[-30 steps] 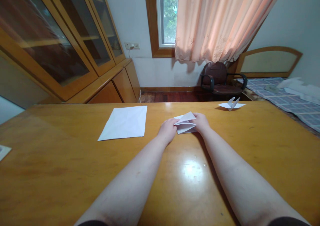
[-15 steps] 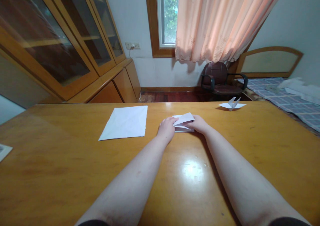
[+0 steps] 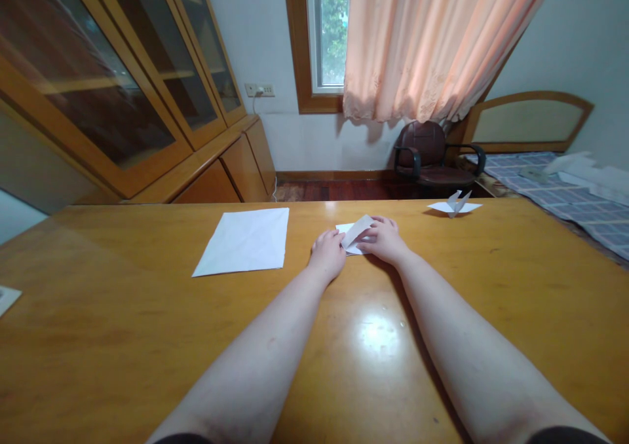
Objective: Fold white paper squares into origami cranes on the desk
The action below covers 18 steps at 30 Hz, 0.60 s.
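A small folded white paper [image 3: 354, 233] lies on the wooden table [image 3: 147, 326], far from me near the middle. My left hand [image 3: 327, 255] pinches its left corner with closed fingers. My right hand [image 3: 384, 238] lies over the paper's right part, fingers pressing a raised flap down and leftward. Much of the paper is hidden under the right hand.
A flat white sheet [image 3: 246, 240] lies left of my hands. A finished paper figure [image 3: 455, 204] stands at the far right of the table. Another paper's corner [image 3: 6, 297] shows at the left edge. Beyond the table are a chair [image 3: 426, 156], cabinets and a bed.
The paper's spread flaps have been pressed flatter and narrower. My right hand slid left over the paper, while the left hand stayed on its corner.
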Available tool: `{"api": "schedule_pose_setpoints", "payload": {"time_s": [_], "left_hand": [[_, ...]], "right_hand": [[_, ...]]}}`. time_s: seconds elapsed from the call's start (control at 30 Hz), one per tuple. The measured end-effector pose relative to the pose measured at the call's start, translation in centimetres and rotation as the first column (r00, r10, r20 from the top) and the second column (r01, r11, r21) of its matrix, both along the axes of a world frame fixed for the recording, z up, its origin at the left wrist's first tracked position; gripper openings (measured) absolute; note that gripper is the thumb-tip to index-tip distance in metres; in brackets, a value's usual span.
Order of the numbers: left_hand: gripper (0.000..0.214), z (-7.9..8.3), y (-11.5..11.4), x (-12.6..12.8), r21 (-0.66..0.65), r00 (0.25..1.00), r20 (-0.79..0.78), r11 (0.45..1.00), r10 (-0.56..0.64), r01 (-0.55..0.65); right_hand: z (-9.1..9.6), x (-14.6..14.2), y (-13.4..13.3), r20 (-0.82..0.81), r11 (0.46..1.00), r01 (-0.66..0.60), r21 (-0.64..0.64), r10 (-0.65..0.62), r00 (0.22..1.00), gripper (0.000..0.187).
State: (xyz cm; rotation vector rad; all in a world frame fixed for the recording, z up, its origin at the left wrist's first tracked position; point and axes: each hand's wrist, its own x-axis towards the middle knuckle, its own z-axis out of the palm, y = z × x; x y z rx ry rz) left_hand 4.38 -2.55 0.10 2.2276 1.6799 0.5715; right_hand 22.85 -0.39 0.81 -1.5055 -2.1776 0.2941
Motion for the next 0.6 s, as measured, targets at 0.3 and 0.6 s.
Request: {"api": "schedule_pose_setpoints", "payload": {"time_s": [0.3, 0.6], "left_hand": [[0.040, 0.31, -0.20, 0.13, -0.038, 0.999, -0.029, 0.999, -0.015, 0.014], [0.040, 0.14, 0.06, 0.04, -0.048, 0.998, -0.053, 0.998, -0.036, 0.034]], "right_hand": [[-0.17, -0.06, 0.02, -0.283, 0.943, -0.301, -0.145, 0.252, 0.926, 0.028], [-0.02, -0.30, -0.13, -0.150, 0.924, -0.361, -0.123, 0.342, 0.928, 0.041]]}}
